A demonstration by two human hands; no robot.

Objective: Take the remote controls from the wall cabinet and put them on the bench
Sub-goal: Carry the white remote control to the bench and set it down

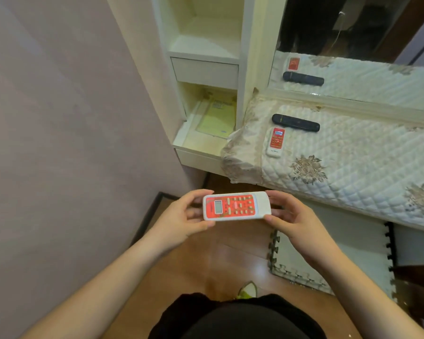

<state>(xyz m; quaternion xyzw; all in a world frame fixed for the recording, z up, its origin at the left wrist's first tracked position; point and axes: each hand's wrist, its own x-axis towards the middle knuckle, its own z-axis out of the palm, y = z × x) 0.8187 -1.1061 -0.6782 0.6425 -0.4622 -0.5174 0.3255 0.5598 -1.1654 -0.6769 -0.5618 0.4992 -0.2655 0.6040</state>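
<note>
I hold a white remote with a red face [235, 206] sideways in front of me, above the wooden floor. My left hand [181, 218] grips its screen end and my right hand [291, 218] grips its plain white end. On the bench's quilted cover [353, 167] lie a smaller white and red remote [275, 142] and, just behind it, a long black remote [295, 122]. The white wall cabinet [206, 69] stands to the left of the bench, its upper shelves bare.
A mirror [353, 69] behind the bench reflects both lying remotes. The cabinet's lower shelf holds a yellow-green booklet [216, 118]. Foam puzzle mats [328, 253] lean under the bench. A plain wall [59, 118] fills the left.
</note>
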